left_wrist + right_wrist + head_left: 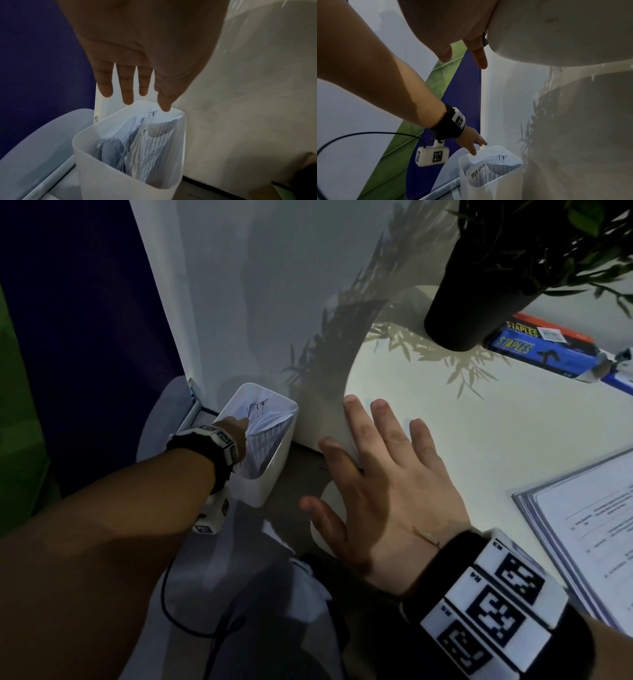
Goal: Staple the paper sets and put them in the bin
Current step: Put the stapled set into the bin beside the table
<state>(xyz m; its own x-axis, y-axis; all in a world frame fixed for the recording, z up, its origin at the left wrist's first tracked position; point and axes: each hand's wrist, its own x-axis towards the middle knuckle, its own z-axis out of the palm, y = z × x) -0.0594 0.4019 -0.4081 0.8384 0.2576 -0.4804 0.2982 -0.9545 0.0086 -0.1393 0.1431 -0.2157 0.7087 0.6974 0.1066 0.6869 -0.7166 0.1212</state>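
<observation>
A white plastic bin [270, 477] stands on the floor against the wall, left of the white round table [445, 392]. Curled printed paper sets [265, 436] stand inside it, one marked with handwriting. My left hand [236, 424] hangs just over the bin's rim with straight fingers and holds nothing. In the left wrist view its fingertips [127, 100] hover above the bin [120, 182] and the papers [150, 146]. My right hand [373, 474] lies flat and spread on the table's rounded edge, empty. A stack of printed sheets [589, 529] lies on the table at the right.
A black plant pot [479, 292] and a blue staples box [541, 344] sit at the table's far side. A pale wall runs behind the bin. A cable [171, 604] hangs from my left wrist camera. No stapler is in view.
</observation>
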